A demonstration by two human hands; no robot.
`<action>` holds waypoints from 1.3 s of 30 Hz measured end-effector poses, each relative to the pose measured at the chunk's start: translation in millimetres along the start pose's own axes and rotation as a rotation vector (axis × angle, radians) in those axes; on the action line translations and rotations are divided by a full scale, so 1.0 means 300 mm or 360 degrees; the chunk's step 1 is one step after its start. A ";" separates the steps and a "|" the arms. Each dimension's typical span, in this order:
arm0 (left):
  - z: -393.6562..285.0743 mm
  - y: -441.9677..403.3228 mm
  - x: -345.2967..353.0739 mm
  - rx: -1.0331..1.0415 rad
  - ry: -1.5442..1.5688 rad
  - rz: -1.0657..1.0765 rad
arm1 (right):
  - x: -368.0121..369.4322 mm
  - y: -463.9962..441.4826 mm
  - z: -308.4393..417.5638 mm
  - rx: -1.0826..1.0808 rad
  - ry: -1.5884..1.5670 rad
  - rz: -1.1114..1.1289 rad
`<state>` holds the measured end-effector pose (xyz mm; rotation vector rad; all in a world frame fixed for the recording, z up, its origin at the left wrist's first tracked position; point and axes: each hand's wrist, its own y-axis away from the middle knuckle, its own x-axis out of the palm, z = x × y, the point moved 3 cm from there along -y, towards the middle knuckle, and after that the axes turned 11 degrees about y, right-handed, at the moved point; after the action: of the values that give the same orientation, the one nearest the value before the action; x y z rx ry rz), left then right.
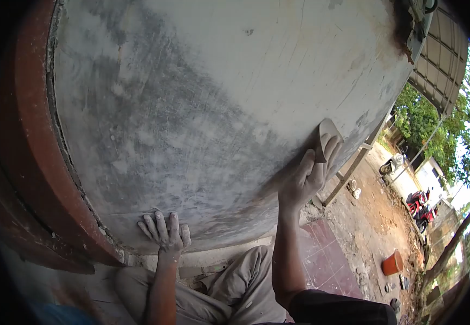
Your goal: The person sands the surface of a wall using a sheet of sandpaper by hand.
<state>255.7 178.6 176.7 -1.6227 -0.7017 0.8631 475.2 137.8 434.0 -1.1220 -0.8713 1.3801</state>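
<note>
A large grey-white wall [235, 86] fills the view in front of me, with darker, scuffed patches on its left and lower part. My right hand [304, 176] presses a folded sheet of sandpaper [328, 128] against the right side of this surface. The sheet curls up past my fingertips. Low on the wall, my left hand [165, 233] lies with its fingers spread on the surface and grips nothing. Pale dust coats both hands.
A red-brown frame [34, 108] borders the wall on the left. My bent legs [202, 303] are below, beside maroon floor tiles [324, 254]. Outside at right are an orange bucket [392, 264], a red motorbike [419, 203], a slanted metal post [348, 176] and trees.
</note>
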 end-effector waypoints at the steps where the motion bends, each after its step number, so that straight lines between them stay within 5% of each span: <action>1: -0.004 0.002 0.001 -0.0029 -0.0013 -0.0015 | 0.006 -0.016 -0.001 0.0119 -0.0146 -0.0001; 5: -0.009 -0.003 0.009 0.0009 0.0025 -0.0053 | 0.070 0.085 0.191 -0.0607 0.0260 0.0034; 8: 0.003 -0.004 0.003 0.0003 0.0007 -0.0039 | 0.050 0.090 0.179 -0.0826 0.0474 0.0224; 11: 0.001 0.000 0.003 -0.0027 -0.0007 -0.0025 | 0.018 -0.001 0.099 -0.0206 0.0118 0.0073; 17: 0.003 0.029 0.023 -0.0083 0.0062 -0.0046 | -0.021 -0.055 0.163 -0.0400 0.0100 -0.0161; 20: -0.001 0.026 0.023 -0.0085 0.0070 -0.0078 | -0.022 -0.046 0.223 -0.0514 0.0281 0.0418; 24: 0.002 0.023 0.027 -0.0072 0.0049 -0.0098 | -0.044 -0.025 0.329 -0.0641 0.0543 0.0613; 31: 0.002 0.002 0.017 0.0000 -0.0010 -0.0081 | -0.060 -0.054 0.359 -0.0435 0.0095 0.0479; 39: -0.001 0.004 0.016 -0.0021 -0.0019 -0.0044 | -0.052 -0.062 0.374 -0.0457 0.0228 0.0518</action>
<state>258.6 181.9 174.7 -1.6169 -0.7381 0.8505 372.6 134.9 485.5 -1.6206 -0.8244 1.4428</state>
